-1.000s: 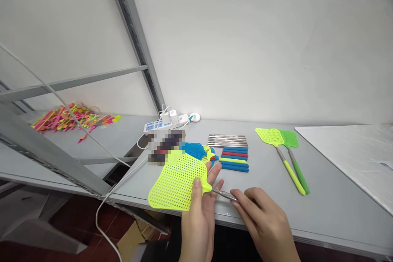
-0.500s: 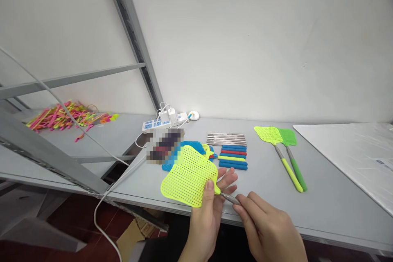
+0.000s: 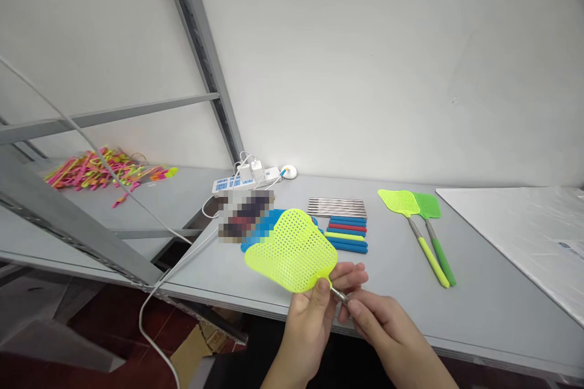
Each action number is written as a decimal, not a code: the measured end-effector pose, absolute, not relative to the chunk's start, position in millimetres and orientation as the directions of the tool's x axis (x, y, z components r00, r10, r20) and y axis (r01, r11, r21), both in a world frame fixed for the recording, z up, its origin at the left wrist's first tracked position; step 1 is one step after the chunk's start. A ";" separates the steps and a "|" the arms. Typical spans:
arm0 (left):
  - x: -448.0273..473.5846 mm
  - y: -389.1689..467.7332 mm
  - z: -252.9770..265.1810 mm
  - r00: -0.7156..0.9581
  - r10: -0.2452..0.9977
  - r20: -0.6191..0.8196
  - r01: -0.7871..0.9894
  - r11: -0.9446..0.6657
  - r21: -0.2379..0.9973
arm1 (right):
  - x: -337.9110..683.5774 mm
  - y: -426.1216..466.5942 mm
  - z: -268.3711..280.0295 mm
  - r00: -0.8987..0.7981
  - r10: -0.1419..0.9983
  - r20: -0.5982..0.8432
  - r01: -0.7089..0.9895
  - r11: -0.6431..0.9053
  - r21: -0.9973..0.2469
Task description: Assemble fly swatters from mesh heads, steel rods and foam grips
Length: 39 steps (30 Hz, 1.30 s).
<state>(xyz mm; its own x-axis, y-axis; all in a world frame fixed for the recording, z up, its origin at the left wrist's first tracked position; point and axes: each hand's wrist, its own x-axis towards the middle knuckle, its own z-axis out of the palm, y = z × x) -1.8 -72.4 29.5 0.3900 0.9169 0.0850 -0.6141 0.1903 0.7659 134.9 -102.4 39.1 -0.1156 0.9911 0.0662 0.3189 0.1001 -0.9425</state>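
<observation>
My left hand [image 3: 310, 322] pinches the neck of a yellow-green fly swatter head [image 3: 292, 252] between thumb and fingers, its perforated face tilted up. A short metal rod [image 3: 339, 295] runs from that neck into the fingers of my right hand [image 3: 387, 328], which are closed on it; the rod's far end is hidden. Blue swatter heads [image 3: 260, 234] lie behind the held one, partly covered. Close beyond my hands lie several blue, red and yellow handle grips [image 3: 347, 236], with a row of metal rods [image 3: 336, 206] behind them.
Two swatters with handles, one yellow-green [image 3: 431, 249] and one green [image 3: 440, 252], lie on the right of the grey table [image 3: 387, 298]. A white wrapped sheet [image 3: 524, 231] is farther right. A power strip [image 3: 232, 184], cables, a shelf post [image 3: 205, 61] and a colourful pile [image 3: 100, 170] are left.
The swatter head has shifted slightly right and tilted flatter. My right hand has moved closer to my left along the rod, so less of the rod shows.
</observation>
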 end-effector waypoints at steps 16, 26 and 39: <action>-39.4 -75.1 33.6 -0.159 0.983 0.089 -0.591 -0.167 0.789 | 133.2 -92.2 28.5 -0.284 0.755 0.590 0.779 0.541 -0.317; -53.0 -57.4 44.0 -0.315 0.946 0.080 -0.621 -0.269 0.736 | 167.2 -90.8 38.3 -0.241 0.781 0.577 0.860 0.448 -0.247; 18.4 -86.0 16.3 0.081 0.992 -0.100 -0.628 0.129 0.767 | 147.0 -93.6 37.2 -0.239 0.739 0.630 0.844 0.479 -0.242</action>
<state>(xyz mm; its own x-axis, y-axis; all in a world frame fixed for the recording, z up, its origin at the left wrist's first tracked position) 18.4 -86.0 16.3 0.0809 0.9917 -0.1001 -0.6282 0.1287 0.7673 147.0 -93.6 37.2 -0.2385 0.7392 0.6298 0.8441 0.4785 -0.2419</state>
